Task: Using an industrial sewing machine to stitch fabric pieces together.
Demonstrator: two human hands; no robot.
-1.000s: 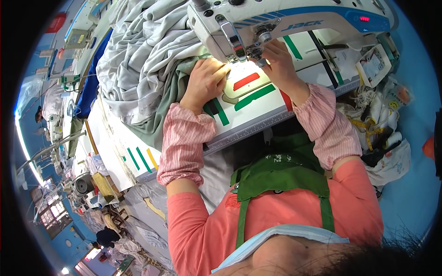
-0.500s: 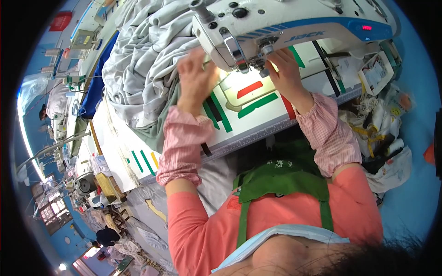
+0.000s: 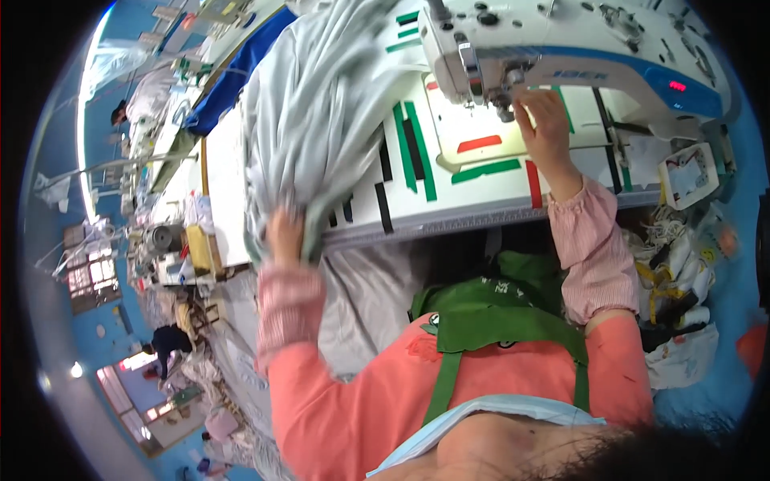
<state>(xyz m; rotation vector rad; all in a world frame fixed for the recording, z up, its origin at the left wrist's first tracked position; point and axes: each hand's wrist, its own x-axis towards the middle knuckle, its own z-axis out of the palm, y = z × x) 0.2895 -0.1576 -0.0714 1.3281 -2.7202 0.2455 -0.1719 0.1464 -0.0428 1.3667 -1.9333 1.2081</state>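
Cloth (image 3: 317, 104) stretches from eleven o'clock to the left hand (image 3: 285, 234) clutching it at nine; right hand (image 3: 548, 132) at two curls beside the sewing machine (image 3: 573, 40), pinch unclear.

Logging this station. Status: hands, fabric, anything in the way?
Left hand at grey fabric, grip blurred. Right hand beside sewing machine. Fabric bunched left of machine. Nothing visibly blocking.

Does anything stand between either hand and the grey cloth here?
Nothing visible stands between the left hand and the grey cloth: blurred, the hand appears to touch its near end. The machine head stands between the right hand and the cloth's upper part; lower down, only flat tape strips show between.
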